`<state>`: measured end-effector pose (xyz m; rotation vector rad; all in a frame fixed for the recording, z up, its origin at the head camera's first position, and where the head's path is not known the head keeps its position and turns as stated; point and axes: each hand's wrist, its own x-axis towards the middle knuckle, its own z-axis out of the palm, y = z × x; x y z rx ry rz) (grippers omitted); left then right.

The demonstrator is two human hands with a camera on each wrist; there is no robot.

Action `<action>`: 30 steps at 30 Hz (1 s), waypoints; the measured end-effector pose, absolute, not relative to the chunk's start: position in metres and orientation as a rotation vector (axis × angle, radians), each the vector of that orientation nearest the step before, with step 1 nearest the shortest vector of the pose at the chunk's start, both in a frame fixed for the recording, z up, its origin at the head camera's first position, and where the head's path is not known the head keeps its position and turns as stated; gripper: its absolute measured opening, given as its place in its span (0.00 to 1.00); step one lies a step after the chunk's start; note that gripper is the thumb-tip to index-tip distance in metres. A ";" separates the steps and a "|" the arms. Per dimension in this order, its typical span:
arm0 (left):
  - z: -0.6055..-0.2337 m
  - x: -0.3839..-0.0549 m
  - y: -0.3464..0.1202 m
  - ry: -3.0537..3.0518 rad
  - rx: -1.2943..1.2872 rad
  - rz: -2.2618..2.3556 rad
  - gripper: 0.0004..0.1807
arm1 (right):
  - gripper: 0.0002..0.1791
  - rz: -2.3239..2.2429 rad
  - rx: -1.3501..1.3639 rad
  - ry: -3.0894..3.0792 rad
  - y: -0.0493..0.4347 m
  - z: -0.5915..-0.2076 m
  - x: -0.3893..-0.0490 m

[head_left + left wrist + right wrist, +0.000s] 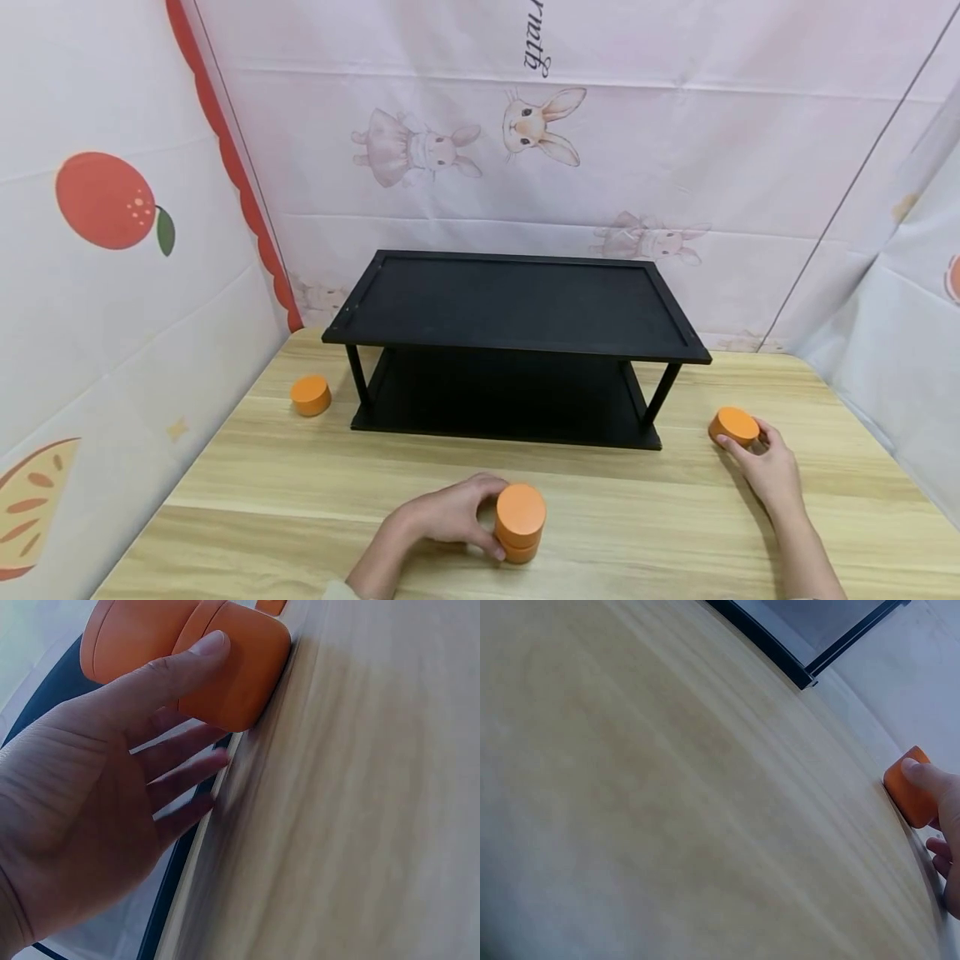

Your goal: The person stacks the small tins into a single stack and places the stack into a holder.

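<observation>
Near the front of the table, two orange round blocks stand stacked, an upper block [521,515] on a lower block [519,553]. My left hand [461,510] holds the stack from its left side. In the left wrist view, the thumb [169,679] lies against the lower block [244,671], with the other fingers behind. Over on the right, my right hand [772,471] pinches another orange round block [735,425] at the tabletop. The right wrist view shows the thumb on this block [911,791]. A further orange block [311,395] sits at the far left, untouched.
A black two-tier rack [517,300] stands at the back middle, its lower shelf [502,400] close to the tabletop. The wood-grain table [300,500] meets printed cloth walls [450,150] at the back and both sides.
</observation>
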<state>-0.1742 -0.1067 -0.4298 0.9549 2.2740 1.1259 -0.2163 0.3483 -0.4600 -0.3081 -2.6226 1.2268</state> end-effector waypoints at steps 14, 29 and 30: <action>-0.433 -0.174 -0.101 2.285 0.909 1.204 0.34 | 0.45 1.176 -0.320 -2.650 0.352 -0.461 -0.221; -0.441 -0.173 -0.101 2.310 0.907 1.210 0.35 | 0.46 1.154 -0.338 -2.639 0.351 -0.465 -0.218; -0.442 -0.172 -0.102 2.307 0.903 1.212 0.35 | 0.47 1.164 -0.346 -2.640 0.350 -0.465 -0.218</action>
